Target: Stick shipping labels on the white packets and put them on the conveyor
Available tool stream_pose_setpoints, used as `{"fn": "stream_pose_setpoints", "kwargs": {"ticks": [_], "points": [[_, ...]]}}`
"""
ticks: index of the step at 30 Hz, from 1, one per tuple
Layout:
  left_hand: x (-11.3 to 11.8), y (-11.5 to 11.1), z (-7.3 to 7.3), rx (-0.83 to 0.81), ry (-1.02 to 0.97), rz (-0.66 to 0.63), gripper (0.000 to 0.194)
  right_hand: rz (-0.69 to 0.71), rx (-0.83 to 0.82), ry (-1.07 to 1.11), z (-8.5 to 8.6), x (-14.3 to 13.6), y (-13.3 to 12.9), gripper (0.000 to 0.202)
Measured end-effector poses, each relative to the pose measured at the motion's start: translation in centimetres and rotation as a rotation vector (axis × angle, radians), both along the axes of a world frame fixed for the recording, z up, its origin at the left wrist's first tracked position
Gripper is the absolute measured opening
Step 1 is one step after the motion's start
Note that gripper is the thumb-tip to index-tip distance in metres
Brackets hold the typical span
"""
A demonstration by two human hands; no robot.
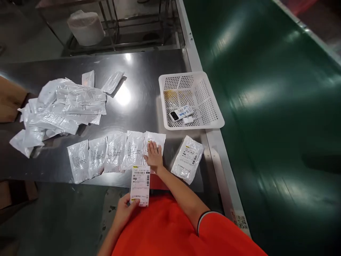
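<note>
Several white plastic packets [115,153] lie side by side in a row along the near edge of the metal table. My right hand [154,156] rests flat, fingers spread, on the rightmost packet [158,137] of that row. In front of my body, my left hand [128,207] pinches the lower end of a printed label sheet [140,183], which reaches up to the row's near side. To the right of my right hand lies a packet with a label on it [188,159]. A heap of similar white packets [64,106] covers the table's left part.
A white perforated basket [195,126] holds a white device with a dark screen [174,115] and a cable. Beyond the metal table [141,85], a green conveyor belt [255,106] runs along the right. Cardboard boxes [12,99] stand at the left; a wrapped roll [86,28] is behind.
</note>
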State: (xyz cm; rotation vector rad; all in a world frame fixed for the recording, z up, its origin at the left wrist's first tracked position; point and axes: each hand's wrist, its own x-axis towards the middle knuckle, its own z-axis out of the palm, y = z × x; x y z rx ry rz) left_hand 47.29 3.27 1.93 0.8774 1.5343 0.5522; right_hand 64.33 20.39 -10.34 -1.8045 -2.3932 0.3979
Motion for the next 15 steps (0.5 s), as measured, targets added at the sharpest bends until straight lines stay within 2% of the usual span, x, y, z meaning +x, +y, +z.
{"fn": "stream_pose_setpoints", "kwargs": {"ticks": [3,5,7,9,13,15], "points": [[0.0,1.4,-0.4,0.021,-0.014,0.037,0.038,0.065,-0.036,0.064,0.5,3.5,-0.4,0.062],[-0.2,2.0,-1.0,0.011,-0.041,0.076,0.04,-0.002,-0.067,0.111,1.4,5.7,-0.8,0.056],[-0.6,2.2,-1.6,-0.004,-0.073,0.092,0.042,-0.135,-0.103,0.186,2.8,6.4,-1.3,0.05],[-0.8,2.3,-2.2,-0.008,-0.12,0.084,0.043,-0.185,-0.161,0.373,4.6,5.2,-1.7,0.045],[-1.0,2.2,-3.2,-0.031,-0.194,0.015,0.044,-0.173,-0.335,0.919,8.1,0.2,-2.2,0.035],[-1.1,2.4,-3.4,-0.048,-0.166,0.017,0.046,-0.255,-0.406,1.062,9.1,-1.7,-2.6,0.024]]}}
